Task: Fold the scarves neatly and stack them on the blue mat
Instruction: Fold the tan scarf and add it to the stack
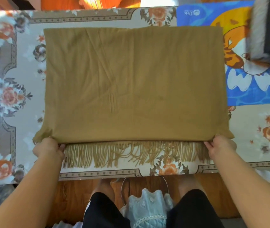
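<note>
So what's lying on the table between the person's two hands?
In the head view, the tan scarf's near folded edge and its fringe span the whole stretch between the left hand and right hand, over the floral tablecloth.

Bare floral tablecloth left of the tan scarf; folded stack crowding the blue mat.

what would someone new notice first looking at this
A large mustard-brown fringed scarf lies spread across the middle of the floral-patterned tablecloth. The left hand and right hand grip its near corners. At the far right, a bright blue cartoon-printed mat carries folded grey and dark fabric.
</note>
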Demonstrator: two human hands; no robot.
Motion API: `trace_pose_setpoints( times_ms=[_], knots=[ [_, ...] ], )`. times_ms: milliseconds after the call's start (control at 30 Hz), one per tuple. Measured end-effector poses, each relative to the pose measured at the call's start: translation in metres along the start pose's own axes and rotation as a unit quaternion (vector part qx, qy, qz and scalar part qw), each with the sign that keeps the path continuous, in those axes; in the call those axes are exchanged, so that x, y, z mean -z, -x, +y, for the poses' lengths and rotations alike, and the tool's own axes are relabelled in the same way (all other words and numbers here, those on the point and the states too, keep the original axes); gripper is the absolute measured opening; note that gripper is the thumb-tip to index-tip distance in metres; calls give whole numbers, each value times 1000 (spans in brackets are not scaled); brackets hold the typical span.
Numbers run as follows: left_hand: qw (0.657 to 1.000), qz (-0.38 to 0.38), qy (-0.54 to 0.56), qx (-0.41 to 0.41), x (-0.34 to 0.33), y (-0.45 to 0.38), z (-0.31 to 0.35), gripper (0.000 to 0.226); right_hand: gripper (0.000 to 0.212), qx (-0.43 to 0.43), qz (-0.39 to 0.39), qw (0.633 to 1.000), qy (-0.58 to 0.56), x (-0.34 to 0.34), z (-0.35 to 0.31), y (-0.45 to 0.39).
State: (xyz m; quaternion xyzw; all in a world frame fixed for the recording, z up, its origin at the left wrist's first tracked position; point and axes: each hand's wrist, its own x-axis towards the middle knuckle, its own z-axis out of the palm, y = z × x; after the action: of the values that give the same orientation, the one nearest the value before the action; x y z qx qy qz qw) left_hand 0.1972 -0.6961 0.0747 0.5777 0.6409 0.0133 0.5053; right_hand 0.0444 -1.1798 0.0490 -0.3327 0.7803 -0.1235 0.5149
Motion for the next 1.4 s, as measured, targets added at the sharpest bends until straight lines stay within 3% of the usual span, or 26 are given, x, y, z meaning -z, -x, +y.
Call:
trace_pose_setpoints(
  times_ms=[167, 233, 300, 333, 367, 400, 467, 533, 567, 600, 667, 700, 767, 867, 900, 933, 967, 1067, 1133, 1200, 1267, 1367, 1400],
  knots=[
    [997, 69, -26, -34, 5, -22, 3, 40, 39, 25, 81, 992, 92, -4, -4, -6],
    [970, 109, -178, -126, 5, -29, 5, 43, 50, 71, 170, 962, 203, -4, -10, -4],
    [879, 77, -374, -285, -6, -10, 2, 40, 46, 145, 204, 923, 293, -6, -17, 10],
    [805, 13, -458, -376, -16, 10, -6, 36, 42, 218, 183, 896, 342, -10, -17, 18],
    [721, -78, -510, -463, -28, 35, -17, 35, 38, 311, 139, 854, 392, -15, -16, 28],
    [636, -169, -537, -527, -40, 60, -30, 36, 36, 414, 73, 791, 445, -20, -12, 36],
    [500, -288, -561, -593, -67, 101, -61, 50, 44, 568, -64, 600, 560, -32, 0, 52],
    [401, -309, -577, -641, -93, 121, -92, 59, 56, 630, -165, 431, 625, -42, 7, 52],
    [361, -306, -574, -668, -102, 125, -105, 60, 61, 641, -188, 378, 641, -45, 7, 46],
    [334, -299, -568, -690, -110, 123, -116, 62, 64, 645, -196, 350, 650, -44, 5, 36],
    [297, -283, -573, -709, -118, 115, -135, 65, 67, 626, -176, 352, 673, -38, -5, 3],
    [284, -276, -578, -714, -119, 110, -141, 66, 68, 607, -153, 375, 683, -31, -12, -15],
    [277, -269, -579, -718, -121, 106, -147, 67, 68, 560, -86, 450, 691, -15, -27, -49],
    [273, -263, -578, -723, -121, 112, -144, 68, 69, 489, 10, 592, 641, 1, -45, -61],
    [276, -261, -578, -722, -121, 113, -143, 69, 67, 497, 28, 613, 613, -4, -45, -53],
    [277, -259, -579, -722, -121, 115, -142, 69, 66, 524, 26, 612, 592, -12, -42, -41],
    [275, -260, -582, -720, -121, 117, -142, 69, 65, 565, 2, 588, 579, -24, -37, -27],
    [262, -255, -592, -719, -123, 123, -137, 71, 66, 669, -167, 440, 575, -71, -12, 9],
    [249, -250, -598, -720, -127, 129, -129, 73, 66, 694, -233, 356, 581, -98, -9, 7],
    [227, -250, -602, -723, -133, 133, -118, 71, 66, 692, -211, 354, 592, -115, -27, -12],
    [201, -253, -607, -727, -136, 134, -109, 68, 65, 659, -149, 415, 609, -122, -58, -37],
    [192, -263, -614, -719, -136, 134, -104, 64, 66, 566, -62, 573, 590, -131, -110, -53],
    [194, -270, -614, -716, -137, 135, -104, 63, 67, 556, -43, 599, 574, -140, -123, -49]
  ],
)
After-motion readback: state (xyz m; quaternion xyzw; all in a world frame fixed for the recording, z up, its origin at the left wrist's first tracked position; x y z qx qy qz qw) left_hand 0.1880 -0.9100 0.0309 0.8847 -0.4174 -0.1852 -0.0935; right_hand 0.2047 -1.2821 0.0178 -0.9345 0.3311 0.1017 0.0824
